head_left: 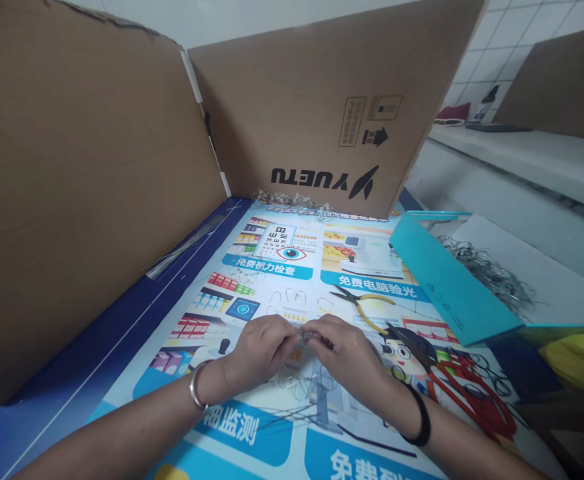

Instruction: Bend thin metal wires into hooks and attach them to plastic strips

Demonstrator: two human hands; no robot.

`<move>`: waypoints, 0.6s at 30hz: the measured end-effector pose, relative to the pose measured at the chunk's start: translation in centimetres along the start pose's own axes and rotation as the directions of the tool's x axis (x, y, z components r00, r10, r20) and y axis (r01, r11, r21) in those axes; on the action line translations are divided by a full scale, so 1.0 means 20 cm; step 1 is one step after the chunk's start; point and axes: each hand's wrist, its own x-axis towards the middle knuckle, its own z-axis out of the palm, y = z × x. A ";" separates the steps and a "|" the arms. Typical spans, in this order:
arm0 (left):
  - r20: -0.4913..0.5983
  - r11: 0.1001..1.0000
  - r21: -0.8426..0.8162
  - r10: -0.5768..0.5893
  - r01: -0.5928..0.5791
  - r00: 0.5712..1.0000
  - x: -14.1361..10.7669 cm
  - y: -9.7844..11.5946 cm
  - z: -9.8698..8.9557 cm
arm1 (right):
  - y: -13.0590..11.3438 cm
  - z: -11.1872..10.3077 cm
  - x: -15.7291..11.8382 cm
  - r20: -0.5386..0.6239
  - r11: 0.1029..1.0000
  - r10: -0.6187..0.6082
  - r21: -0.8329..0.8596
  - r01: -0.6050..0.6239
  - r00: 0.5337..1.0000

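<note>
My left hand (267, 343) and my right hand (339, 343) meet above the printed mat, both with fingers pinched. Between their fingertips is a small piece of thin metal wire (303, 335), mostly covered by the fingers. Just beyond the hands lie several bent wire hooks (292, 295). Loose wire loops (295, 383) and straight wire lengths (279, 417) rest below and between the wrists. Pliers with yellow handles (365, 307) lie beyond my right hand. Closer to my right forearm is a red-handled tool (477, 393), its dark pointed jaws toward the hands.
Cardboard panels (322, 87) wall off the back and left. A clump of shiny wire pieces (292, 200) lies along the back panel's foot. On the right, a turquoise box (437, 280) holds a tangled wire pile (492, 273). Clear strips (187, 247) lie at left; yellow material (579, 357) sits at right.
</note>
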 end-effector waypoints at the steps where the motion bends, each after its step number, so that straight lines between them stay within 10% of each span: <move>1: 0.002 1.000 -0.002 0.002 -0.002 1.000 0.00 0.00 0.00 | 0.00 0.00 0.00 0.006 1.000 -0.010 0.012 0.010 1.000; 11: 0.002 0.999 0.018 0.029 -0.029 1.000 0.01 -0.01 0.00 | -0.01 -0.01 0.00 0.063 0.999 0.026 -0.027 -0.024 0.998; 18: -0.015 1.000 0.007 0.020 -0.020 1.000 0.02 -0.02 -0.02 | 0.10 -0.22 0.07 0.051 0.960 -0.053 -0.271 0.065 0.997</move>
